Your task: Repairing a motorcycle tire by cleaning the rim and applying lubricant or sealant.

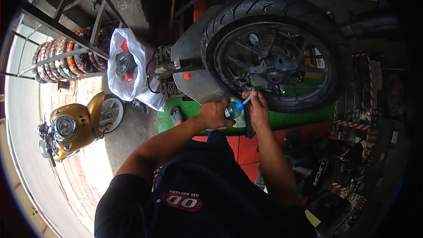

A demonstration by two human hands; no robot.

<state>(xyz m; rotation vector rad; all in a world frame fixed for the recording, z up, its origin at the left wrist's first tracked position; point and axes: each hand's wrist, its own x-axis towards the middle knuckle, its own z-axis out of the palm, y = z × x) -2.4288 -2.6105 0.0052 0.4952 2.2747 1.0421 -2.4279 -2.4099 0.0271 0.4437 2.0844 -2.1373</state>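
In front of me a motorcycle wheel (257, 68) with a black tyre (304, 13) lies flat on a grey tyre-changing machine (191, 86). My left hand (213, 114) is closed around a small clear bottle (232, 111) of greenish liquid with a blue cap, tilted toward the wheel's near rim. From the cap runs a thin pale tube (248, 98). The fingers of my right hand (258, 107) pinch this tube close to the rim. Whether its tip sits on the valve is hidden by the fingers.
A white plastic bag (128, 68) holding a dark and red tool hangs left of the machine. Beyond it stand a row of tyres (66, 57), a metal frame (66, 9) and a gold scooter (72, 125). Dark cluttered shelves (352, 150) stand at the right, above red flooring (235, 152).
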